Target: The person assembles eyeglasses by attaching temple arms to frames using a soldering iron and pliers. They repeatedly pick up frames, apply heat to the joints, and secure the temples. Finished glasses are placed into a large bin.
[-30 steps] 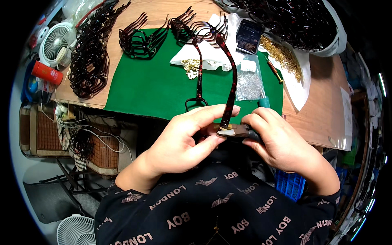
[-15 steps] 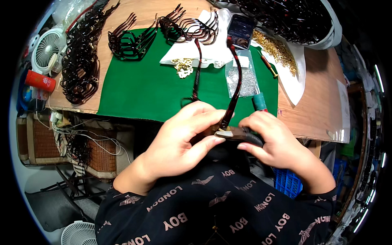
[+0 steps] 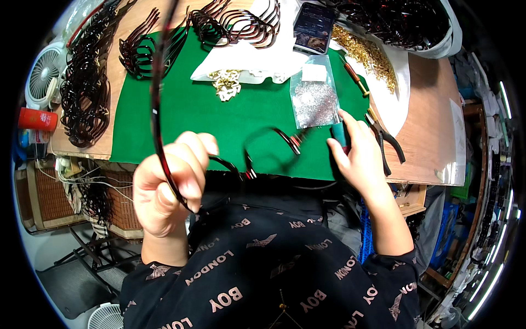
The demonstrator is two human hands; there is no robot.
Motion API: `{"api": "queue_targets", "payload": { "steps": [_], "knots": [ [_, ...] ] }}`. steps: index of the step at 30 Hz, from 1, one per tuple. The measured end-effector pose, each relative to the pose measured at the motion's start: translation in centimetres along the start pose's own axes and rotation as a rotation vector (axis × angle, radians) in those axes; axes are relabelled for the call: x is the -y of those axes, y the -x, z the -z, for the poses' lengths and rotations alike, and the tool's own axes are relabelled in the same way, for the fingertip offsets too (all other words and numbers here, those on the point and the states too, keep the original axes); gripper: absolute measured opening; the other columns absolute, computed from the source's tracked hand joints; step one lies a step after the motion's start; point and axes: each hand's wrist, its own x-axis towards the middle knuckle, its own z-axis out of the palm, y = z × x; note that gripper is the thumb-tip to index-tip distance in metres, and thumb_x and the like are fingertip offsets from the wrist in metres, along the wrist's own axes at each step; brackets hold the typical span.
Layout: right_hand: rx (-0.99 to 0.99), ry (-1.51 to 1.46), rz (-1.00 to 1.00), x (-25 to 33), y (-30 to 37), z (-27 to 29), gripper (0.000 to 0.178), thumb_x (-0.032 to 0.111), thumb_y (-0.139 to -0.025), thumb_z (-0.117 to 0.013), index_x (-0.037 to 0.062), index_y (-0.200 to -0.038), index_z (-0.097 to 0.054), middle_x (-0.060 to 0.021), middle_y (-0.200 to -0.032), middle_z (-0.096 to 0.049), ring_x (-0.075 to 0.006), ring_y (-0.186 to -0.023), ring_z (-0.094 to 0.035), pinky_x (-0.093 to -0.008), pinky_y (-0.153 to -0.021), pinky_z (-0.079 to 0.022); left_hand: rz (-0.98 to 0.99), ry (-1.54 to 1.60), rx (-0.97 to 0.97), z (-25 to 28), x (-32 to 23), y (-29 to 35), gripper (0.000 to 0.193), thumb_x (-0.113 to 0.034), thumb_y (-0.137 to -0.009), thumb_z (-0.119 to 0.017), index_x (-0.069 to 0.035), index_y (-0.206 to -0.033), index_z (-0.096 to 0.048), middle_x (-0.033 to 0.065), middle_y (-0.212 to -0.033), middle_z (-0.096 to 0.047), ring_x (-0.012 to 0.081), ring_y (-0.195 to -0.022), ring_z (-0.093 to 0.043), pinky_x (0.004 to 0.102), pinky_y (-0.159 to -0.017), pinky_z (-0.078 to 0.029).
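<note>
My left hand is closed on a dark red-brown pair of glasses frames, raised over the table's near edge. One temple stands up past my fingers and out of the picture's top. The rims and the other temple hang to the right of the hand, blurred by motion. At the green mat's right side, my right hand has thumb and forefinger around the teal handle of a screwdriver. Just right of that hand lie pliers with dark grips.
A clear bag of small silvery parts lies beside the screwdriver, below a phone. Gold parts, a red-handled tool, pale nose-pad-like pieces and stacked frames surround the mat. A fan stands left.
My left hand has moved left and lifted the glasses frames toward me. My right hand has left the pliers on the table and moved to the screwdriver. The view has shifted slightly.
</note>
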Motion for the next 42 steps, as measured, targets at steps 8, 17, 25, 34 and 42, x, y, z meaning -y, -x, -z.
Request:
{"api": "queue_targets", "payload": {
  "steps": [8,17,25,34,42],
  "knots": [
    [0.320,-0.140,-0.130,0.0,0.8,2.4,0.024,0.012,-0.081,-0.058,0.0036,-0.101,-0.047,-0.0134,-0.084,-0.057,-0.0253,-0.073,-0.057,-0.0312,-0.070,-0.046,0.404,0.672,0.094,-0.7,4.3,1.3,0.035,-0.031,-0.088,-0.054,-0.001,-0.070,-0.062,0.0022,-0.052,-0.049,0.0157,-0.059,-0.042,0.0340,-0.065,-0.038],
    [0.345,-0.039,-0.030,1.9,-0.6,1.2,0.029,0.013,-0.084,-0.054,0.0022,-0.109,-0.046,-0.0206,-0.095,-0.059,-0.0372,-0.085,-0.059,-0.0405,-0.075,-0.048,0.456,0.753,0.114,-1.0,5.3,0.9,0.033,-0.029,-0.088,-0.054,0.000,-0.079,-0.065,0.0025,-0.054,-0.048,0.0144,-0.062,-0.043,0.0330,-0.066,-0.037],
    [0.349,-0.091,0.021,1.6,0.1,1.1,0.040,0.014,-0.085,-0.052,0.0115,-0.125,-0.047,-0.0159,-0.080,-0.054,-0.0317,-0.073,-0.057,-0.0382,-0.068,-0.047,0.472,0.852,0.128,-0.7,6.9,0.9,0.032,-0.031,-0.092,-0.048,-0.003,-0.088,-0.062,-0.0011,-0.058,-0.044,0.0127,-0.059,-0.036,0.0287,-0.061,-0.032],
    [0.368,0.028,0.010,2.6,-0.2,1.1,0.036,0.013,-0.084,-0.054,0.0126,-0.120,-0.052,-0.0167,-0.077,-0.053,-0.0334,-0.066,-0.056,-0.0401,-0.061,-0.048,0.512,0.977,0.056,-0.8,8.3,1.4,0.032,-0.027,-0.097,-0.038,-0.002,-0.092,-0.058,-0.0024,-0.057,-0.042,0.0116,-0.060,-0.035,0.0268,-0.061,-0.032],
    [0.560,-0.651,-0.118,3.4,-0.3,1.1,0.035,0.012,-0.088,-0.050,0.0080,-0.123,-0.048,-0.0078,-0.075,-0.055,-0.0176,-0.057,-0.055,-0.0290,-0.052,-0.045,0.665,1.069,0.041,-0.8,9.9,1.6,0.032,-0.024,-0.096,-0.040,0.001,-0.104,-0.057,-0.0021,-0.056,-0.039,0.0108,-0.056,-0.032,0.0242,-0.055,-0.030]
  ]
}}
